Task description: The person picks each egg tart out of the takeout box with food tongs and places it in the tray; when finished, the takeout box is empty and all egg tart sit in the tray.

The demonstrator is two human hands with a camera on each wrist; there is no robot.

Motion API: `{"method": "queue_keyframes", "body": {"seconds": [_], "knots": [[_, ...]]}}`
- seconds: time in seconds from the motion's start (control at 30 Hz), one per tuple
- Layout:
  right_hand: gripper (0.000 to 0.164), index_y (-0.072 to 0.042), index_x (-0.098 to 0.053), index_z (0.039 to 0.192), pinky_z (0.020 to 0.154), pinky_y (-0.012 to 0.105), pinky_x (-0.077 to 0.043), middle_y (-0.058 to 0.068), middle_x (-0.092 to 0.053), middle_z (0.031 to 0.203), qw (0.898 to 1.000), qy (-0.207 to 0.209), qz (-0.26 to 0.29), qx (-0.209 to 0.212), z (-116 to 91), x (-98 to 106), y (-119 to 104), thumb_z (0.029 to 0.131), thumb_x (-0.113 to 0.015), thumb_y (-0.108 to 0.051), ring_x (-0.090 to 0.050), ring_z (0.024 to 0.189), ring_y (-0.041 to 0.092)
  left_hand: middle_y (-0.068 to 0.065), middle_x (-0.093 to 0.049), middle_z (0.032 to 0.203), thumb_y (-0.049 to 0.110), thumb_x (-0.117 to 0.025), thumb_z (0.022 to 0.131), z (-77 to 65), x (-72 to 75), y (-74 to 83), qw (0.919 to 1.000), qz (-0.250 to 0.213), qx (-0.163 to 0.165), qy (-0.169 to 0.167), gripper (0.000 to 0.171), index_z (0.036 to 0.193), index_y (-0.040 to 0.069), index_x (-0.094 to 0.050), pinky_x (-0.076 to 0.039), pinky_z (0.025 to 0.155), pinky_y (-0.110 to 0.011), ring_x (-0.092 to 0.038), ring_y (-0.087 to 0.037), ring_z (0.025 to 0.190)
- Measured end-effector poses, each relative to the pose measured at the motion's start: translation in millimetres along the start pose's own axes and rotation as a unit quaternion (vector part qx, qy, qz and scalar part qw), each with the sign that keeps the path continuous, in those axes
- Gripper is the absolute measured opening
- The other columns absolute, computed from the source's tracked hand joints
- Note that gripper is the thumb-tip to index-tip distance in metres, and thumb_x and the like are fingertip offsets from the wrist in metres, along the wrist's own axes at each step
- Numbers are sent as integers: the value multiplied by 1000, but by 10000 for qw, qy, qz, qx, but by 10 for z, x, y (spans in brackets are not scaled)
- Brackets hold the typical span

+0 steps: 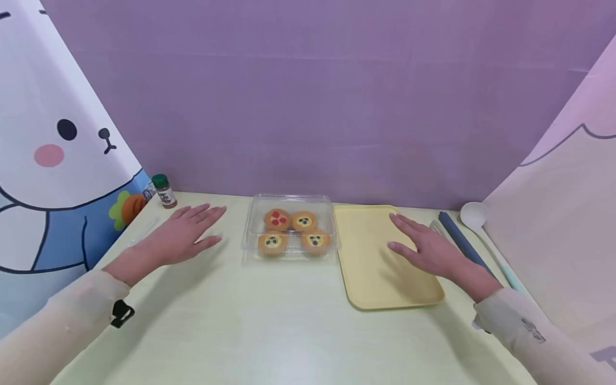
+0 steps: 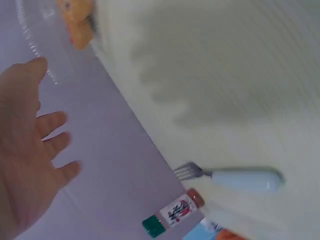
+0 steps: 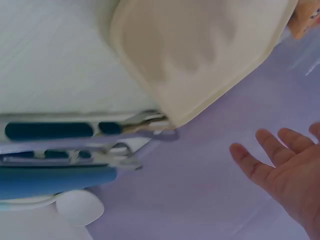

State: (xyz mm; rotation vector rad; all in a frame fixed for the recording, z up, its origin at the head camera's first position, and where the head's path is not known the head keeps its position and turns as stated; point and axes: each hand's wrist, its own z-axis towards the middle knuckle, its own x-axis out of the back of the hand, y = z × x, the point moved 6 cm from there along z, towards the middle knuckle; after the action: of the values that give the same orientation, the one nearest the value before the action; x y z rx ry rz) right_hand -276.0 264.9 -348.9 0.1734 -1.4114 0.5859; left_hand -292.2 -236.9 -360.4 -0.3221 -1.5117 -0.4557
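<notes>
My left hand [image 1: 185,235] hovers over the left side of the table, fingers straight and holding nothing. Under it lies a fork [image 2: 245,180] with a pale handle, mostly hidden by the arm in the head view. Over the right part of a pale yellow tray [image 1: 368,267] hangs my right hand [image 1: 428,248], also with fingers extended and nothing held. Its shadow falls on the tray. Between the hands stands a clear plastic clamshell box [image 1: 291,200] with several small round cakes [image 1: 274,243] inside, topped with red or dark pieces.
A spice bottle [image 1: 165,192] with a green cap stands at the back left corner. Along the right edge lie tongs [image 3: 50,131] with dark blue grips, a long blue object [image 1: 464,243] and a white ladle [image 1: 474,215]. A purple cloth [image 1: 308,107] hangs behind the table.
</notes>
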Motion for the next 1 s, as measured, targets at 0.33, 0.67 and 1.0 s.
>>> {"method": "queue_keyframes", "body": {"seconds": [0.33,0.67,1.0], "knots": [[71,-8,-33,156,106,59,-41,17,-53,147,9963,390,725,233,120,-43,-591,99,-63,-37,-55,130,36,-21,-60,137,44,-48,105,116,-321,-29,9162,-3780,734,-1108,72,161,12,-16,-52,98,-49,-61,-31,119],[47,-7,-65,132,106,54,-44,15,-63,135,9739,1414,1768,144,319,-319,-1234,91,-74,-27,-57,126,35,-20,-59,131,29,-50,106,152,-678,74,8353,-5218,924,-1462,43,139,2,-44,-53,88,-34,-61,-25,108],[44,-12,-68,130,107,49,-44,6,-65,134,9547,993,2804,-78,532,-668,-1697,90,-75,-31,-58,127,25,-13,-61,117,31,-50,106,200,-781,154,7852,-5925,836,-1594,44,133,-5,-47,-53,80,-32,-60,-21,98]]}}
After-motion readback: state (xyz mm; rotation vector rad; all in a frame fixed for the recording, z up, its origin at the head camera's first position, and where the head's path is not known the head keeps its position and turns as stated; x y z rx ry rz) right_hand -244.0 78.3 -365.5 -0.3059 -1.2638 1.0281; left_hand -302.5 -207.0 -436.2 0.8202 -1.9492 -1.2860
